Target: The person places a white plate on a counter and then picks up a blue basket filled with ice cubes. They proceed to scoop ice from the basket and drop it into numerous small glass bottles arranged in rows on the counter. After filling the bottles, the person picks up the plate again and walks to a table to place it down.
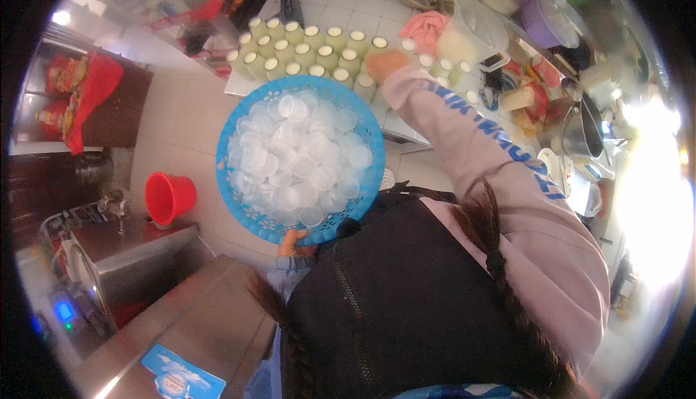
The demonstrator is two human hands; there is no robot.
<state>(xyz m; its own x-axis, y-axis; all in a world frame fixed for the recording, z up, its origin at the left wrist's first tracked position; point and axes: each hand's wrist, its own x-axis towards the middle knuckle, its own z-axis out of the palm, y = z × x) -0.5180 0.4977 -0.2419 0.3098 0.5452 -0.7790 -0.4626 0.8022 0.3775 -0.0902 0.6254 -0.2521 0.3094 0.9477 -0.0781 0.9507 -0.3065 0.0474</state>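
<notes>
My left hand (296,242) grips the near rim of a round blue plastic basket (375,181), its thumb over the edge. A heap of small translucent plastic lids (299,154) fills the basket, which I hold against my body. My right arm stretches out over a white-topped counter. There my right hand (387,65) is down among rows of pale green bottles (325,57) with round white tops. Its fingers are blurred and partly hidden, so whether they grip a bottle does not show. The basket's far rim covers part of the front row of bottles.
A pink cloth (425,32) and a clear plastic jug (478,32) lie beyond the bottles. On the tiled floor to the left stands a red bucket (169,198), near a steel cabinet (152,268). A metal pot (582,127) is at the right.
</notes>
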